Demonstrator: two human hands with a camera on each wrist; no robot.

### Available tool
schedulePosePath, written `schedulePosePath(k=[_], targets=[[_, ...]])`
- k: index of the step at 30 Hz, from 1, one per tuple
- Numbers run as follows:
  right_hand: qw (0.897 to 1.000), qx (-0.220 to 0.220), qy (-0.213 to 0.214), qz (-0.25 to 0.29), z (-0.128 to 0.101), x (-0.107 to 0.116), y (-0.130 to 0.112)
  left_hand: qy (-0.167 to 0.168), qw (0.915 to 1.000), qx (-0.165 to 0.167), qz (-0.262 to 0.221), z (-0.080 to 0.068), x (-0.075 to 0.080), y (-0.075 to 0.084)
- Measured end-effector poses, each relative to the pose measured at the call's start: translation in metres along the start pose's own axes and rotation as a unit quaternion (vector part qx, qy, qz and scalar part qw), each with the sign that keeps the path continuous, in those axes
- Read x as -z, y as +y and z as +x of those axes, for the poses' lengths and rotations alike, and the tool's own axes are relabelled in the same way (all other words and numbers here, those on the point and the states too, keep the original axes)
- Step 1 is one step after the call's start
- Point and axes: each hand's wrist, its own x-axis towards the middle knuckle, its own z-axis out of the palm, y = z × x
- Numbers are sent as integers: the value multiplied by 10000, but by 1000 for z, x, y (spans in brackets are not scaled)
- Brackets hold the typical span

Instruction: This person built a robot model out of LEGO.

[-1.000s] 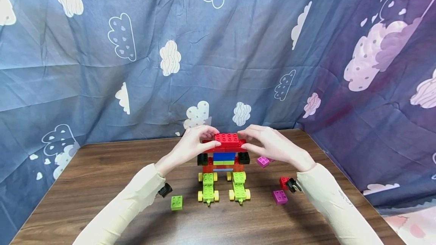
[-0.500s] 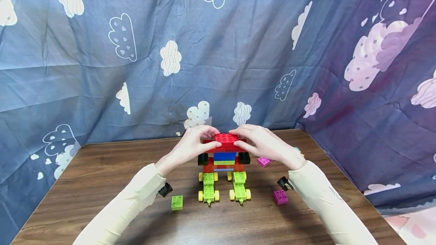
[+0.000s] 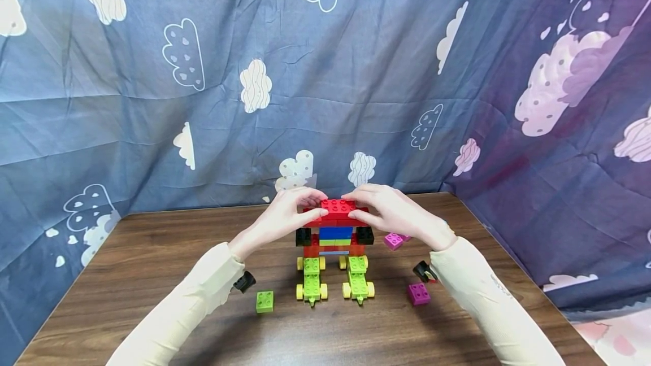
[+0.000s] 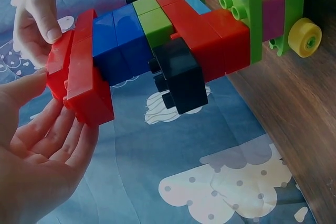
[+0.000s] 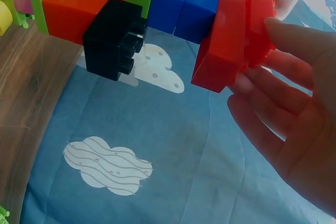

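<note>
Left hand (image 3: 285, 213) and right hand (image 3: 391, 210): each grip pinches an end of the small red brick (image 3: 338, 206) atop the block figure (image 3: 334, 247) mid-worktop (image 3: 127, 275). Best practice, by judgement: press straight down, evenly, steadying the red plate below. No legible brand or writing.

Hidden at 3 o'clock of the block figure (image 3: 334, 242): most of a red block (image 3: 433, 280) behind the right sleeve (image 3: 483, 298). Cut off at 12 o'clock in the left wrist view: green wheeled feet (image 4: 262, 9). Too small to tell: black piece (image 3: 244, 281) by the left sleeve (image 3: 188, 309).
</note>
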Motion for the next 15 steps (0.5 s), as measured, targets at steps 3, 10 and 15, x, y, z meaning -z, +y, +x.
schedulePosePath(k=[3, 10, 15], targets=[[10000, 4, -20, 18, 1, 0, -1, -13, 10000, 25, -19, 0, 0, 0], [9999, 75, -14, 104, 2, 1, -3, -51, 9999, 38, -141, -1, -1, -2], [9999, 114, -18, 104, 3, 2, -5, -31, 9998, 38, -189, -1, -1, -3]])
